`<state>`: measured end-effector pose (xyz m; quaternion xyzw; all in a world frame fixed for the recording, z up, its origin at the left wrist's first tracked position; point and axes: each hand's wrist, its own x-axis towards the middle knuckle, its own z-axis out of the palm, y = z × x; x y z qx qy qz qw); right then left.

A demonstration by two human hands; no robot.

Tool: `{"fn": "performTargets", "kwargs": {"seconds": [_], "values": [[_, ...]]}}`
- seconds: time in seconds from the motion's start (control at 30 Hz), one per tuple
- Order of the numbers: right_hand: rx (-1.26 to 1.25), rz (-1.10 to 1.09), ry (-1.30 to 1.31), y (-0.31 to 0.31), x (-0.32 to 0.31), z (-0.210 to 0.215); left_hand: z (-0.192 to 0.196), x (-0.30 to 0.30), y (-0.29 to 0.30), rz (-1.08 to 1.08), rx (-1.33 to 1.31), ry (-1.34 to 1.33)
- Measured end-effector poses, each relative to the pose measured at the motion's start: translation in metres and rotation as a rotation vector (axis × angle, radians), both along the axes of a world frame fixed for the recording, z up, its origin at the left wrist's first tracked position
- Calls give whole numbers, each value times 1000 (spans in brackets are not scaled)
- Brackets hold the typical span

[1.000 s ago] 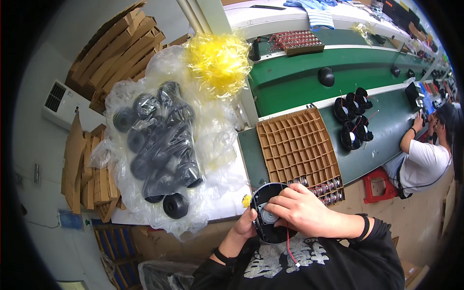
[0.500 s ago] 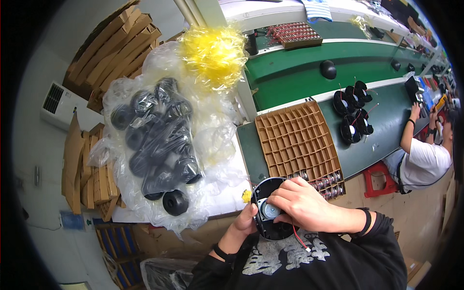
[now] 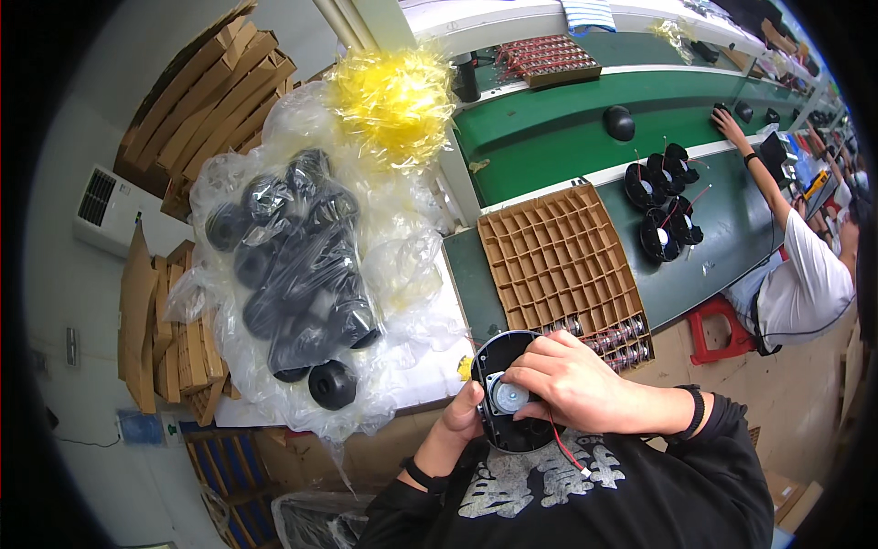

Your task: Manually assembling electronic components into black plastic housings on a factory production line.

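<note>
1. Here, a round black speaker [image 3: 508,403] is held close to the body, just below the cardboard divider tray [image 3: 560,265].
2. It is gripped at its left edge by the left hand [image 3: 463,417], fingers closed round the rim.
3. The right hand [image 3: 569,388] is laid over it, fingertips pinched at the silver magnet [image 3: 508,397].
4. A red wire [image 3: 565,446] is seen trailing below.

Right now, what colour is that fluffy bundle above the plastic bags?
Bright yellow, clearest in the head view, above the clear bags.
</note>
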<state>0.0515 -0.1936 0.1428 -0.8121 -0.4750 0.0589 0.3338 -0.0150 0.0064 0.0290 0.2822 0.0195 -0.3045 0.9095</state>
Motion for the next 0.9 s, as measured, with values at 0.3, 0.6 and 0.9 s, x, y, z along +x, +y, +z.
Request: {"fn": "performTargets", "kwargs": {"seconds": [0.3, 0.6, 0.9], "values": [[-8, 4, 13, 3, -1, -1, -1, -2, 3, -12, -32, 9], [-61, 1, 27, -3, 1, -1, -5, 2, -2, -42, 40, 10], [181, -70, 447, -69, 31, -14, 9, 22, -33, -157, -90, -18]]}}
